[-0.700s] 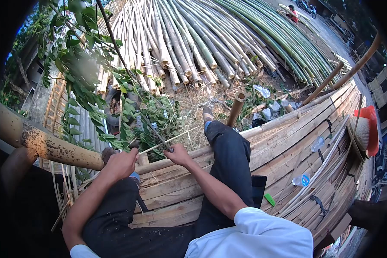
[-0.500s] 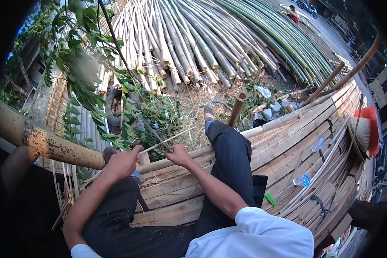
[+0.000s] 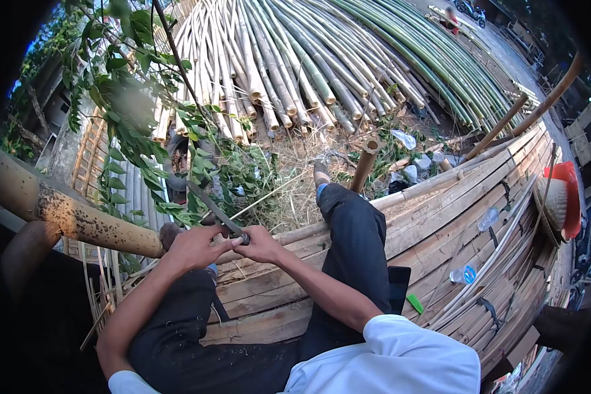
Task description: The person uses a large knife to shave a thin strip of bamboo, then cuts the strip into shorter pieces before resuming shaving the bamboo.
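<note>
My right hand (image 3: 261,245) is closed round the handle of a knife. The dark knife blade (image 3: 210,207) points up and left, crossing near the pale bamboo strip (image 3: 269,195). Close beside it, my left hand (image 3: 194,249) grips the strip near its lower end, the thumb reaching toward the knife. The strip's far end slants up and right over the shavings on the ground. Both hands are above my lap, between my bent knees. My left fingers partly hide where blade and strip meet.
I sit on stacked wooden planks (image 3: 262,289). A thick bamboo pole (image 3: 98,226) juts in from the left, and leafy branches (image 3: 131,111) hang ahead. Beyond lie long bamboo poles (image 3: 308,72). A phone (image 3: 398,289), plastic cups (image 3: 463,274) and a hat (image 3: 551,200) are at right.
My right hand has moved left and down, bringing the knife up against my left hand. More of the blade shows now. My left hand keeps its hold on the bamboo strip.
</note>
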Action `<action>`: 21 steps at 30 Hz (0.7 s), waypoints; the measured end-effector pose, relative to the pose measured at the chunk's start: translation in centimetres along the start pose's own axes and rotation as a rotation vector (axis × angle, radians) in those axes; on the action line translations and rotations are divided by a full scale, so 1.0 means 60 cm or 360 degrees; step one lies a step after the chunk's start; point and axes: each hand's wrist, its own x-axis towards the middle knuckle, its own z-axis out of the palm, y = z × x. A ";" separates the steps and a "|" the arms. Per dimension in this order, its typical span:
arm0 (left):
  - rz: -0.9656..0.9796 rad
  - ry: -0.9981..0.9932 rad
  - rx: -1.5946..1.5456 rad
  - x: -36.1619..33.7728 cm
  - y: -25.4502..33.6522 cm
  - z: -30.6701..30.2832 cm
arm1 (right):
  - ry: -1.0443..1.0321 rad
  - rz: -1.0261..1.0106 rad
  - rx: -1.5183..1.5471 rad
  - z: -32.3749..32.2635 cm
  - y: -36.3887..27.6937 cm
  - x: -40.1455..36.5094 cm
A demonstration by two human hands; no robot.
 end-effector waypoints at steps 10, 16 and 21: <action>-0.0064 0.0074 -0.0258 0.009 -0.016 0.010 | -0.0063 -0.0155 -0.0150 0.008 -0.068 -0.029; -0.0031 0.0228 -0.0459 0.004 0.003 0.001 | 0.0481 -0.0519 -0.0512 -0.117 -0.089 -0.141; -0.0088 0.0225 -0.0779 0.006 0.003 0.005 | 0.1338 0.0017 -0.0887 -0.257 -0.020 -0.359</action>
